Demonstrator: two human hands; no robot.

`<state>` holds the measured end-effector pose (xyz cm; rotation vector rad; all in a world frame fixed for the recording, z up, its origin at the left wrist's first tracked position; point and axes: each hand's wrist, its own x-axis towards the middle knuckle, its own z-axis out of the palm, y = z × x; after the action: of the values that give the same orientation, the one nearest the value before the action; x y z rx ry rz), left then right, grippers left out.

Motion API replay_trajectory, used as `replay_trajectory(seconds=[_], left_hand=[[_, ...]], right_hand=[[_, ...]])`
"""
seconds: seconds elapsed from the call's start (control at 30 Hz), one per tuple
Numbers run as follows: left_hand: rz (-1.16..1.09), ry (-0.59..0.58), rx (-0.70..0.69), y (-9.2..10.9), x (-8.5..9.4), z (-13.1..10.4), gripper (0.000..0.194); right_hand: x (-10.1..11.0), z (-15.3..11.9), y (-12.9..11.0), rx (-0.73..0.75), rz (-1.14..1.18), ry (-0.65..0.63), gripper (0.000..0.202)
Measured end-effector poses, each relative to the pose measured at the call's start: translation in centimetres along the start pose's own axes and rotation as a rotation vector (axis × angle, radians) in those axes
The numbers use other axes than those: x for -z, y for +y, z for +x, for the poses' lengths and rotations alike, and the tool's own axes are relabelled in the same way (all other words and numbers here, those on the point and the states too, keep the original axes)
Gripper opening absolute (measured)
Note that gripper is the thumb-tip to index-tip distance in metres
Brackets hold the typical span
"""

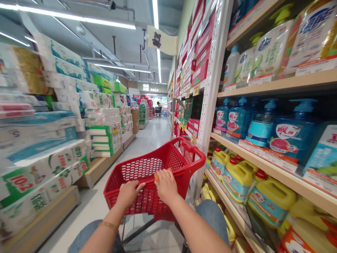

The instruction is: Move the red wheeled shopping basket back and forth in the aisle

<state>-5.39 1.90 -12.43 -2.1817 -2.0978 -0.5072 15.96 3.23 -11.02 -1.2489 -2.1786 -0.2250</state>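
A red plastic shopping cart (155, 168) with perforated sides stands in front of me, and its basket shows nothing inside where I can see. My left hand (129, 194) rests on the cart's near rim, its fingers curled over the edge and the thumb pointing right. Farther right on the same rim, my right hand (166, 183) is closed over an orange-brown piece (157, 176), mostly covered by the fingers. Whether that piece is loose or part of the cart I cannot tell. The cart's raised handle end (196, 151) is on the far right side.
Shelves with blue pump bottles (286, 130) and yellow jugs (272, 200) line the right, close to the cart. Stacked tissue packs (65, 165) stand on low wooden platforms (102, 168) at left. The aisle floor (155, 130) runs ahead toward a distant person (158, 104).
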Motion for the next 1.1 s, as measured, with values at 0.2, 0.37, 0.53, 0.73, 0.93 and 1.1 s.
replay_trajectory(seconds=[0.2, 0.37, 0.53, 0.73, 0.93, 1.1], left_hand=[[0.003, 0.004, 0.103, -4.5, 0.1, -0.8, 0.048], [0.041, 0.012, 0.137, -3.4, -0.1, -1.0, 0.049], [-0.069, -0.052, 0.029, -4.7, 0.0, -1.4, 0.045], [-0.004, -0.033, 0.042, -5.7, -0.7, -1.5, 0.035], [-0.101, -0.085, -0.052, -5.3, -0.8, -1.7, 0.045], [-0.090, -0.062, 0.000, -5.1, -1.1, -2.0, 0.044]], right_hand=[[1.2, 1.1, 3.6, -0.124, -0.061, 0.089, 0.043], [-0.4, 1.2, 0.3, -0.093, -0.008, -0.009, 0.042], [-0.4, 1.4, 0.8, 0.006, 0.040, -0.028, 0.038], [-0.4, 2.4, 3.2, -0.163, -0.025, 0.028, 0.042], [-3.0, 1.5, -0.7, -0.015, 0.079, -0.034, 0.042], [-3.0, 1.9, 1.1, -0.020, 0.096, -0.006, 0.040]])
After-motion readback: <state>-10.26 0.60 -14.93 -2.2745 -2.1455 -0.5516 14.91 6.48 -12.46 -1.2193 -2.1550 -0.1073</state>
